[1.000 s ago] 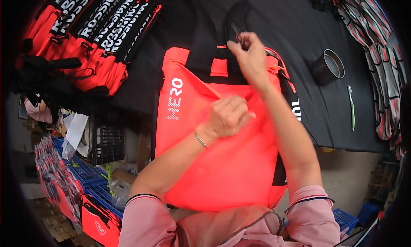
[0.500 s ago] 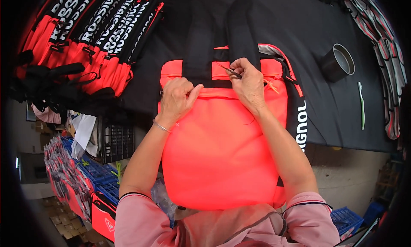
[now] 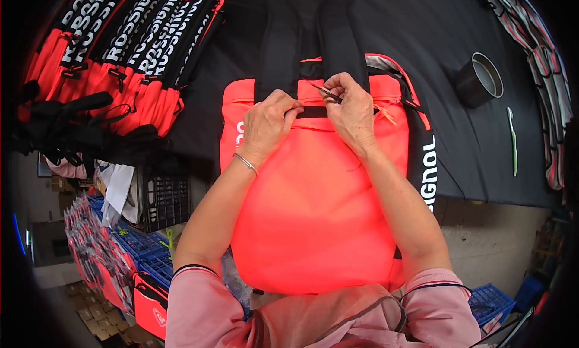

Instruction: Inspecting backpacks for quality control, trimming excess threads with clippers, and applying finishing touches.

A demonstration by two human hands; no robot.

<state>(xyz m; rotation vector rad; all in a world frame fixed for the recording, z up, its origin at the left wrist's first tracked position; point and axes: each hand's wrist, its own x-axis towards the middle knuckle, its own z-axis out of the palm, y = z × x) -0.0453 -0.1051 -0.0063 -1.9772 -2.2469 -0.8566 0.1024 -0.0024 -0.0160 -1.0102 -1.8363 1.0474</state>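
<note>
On the red bag [image 3: 319, 209], the left hand [image 3: 268, 122], its grip unclear, is moving nearer the right hand [image 3: 354, 113] that's holding a pointy tool [image 3: 329, 94], so they're working together.

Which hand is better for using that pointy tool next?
Probably the right hand: it grips the small pointed tool over the red backpack, while no tool shows in the left hand.

White lettering [image 3: 429, 173] on backpack [image 3: 319, 215], on stacked bags [image 3: 136, 104]
</note>
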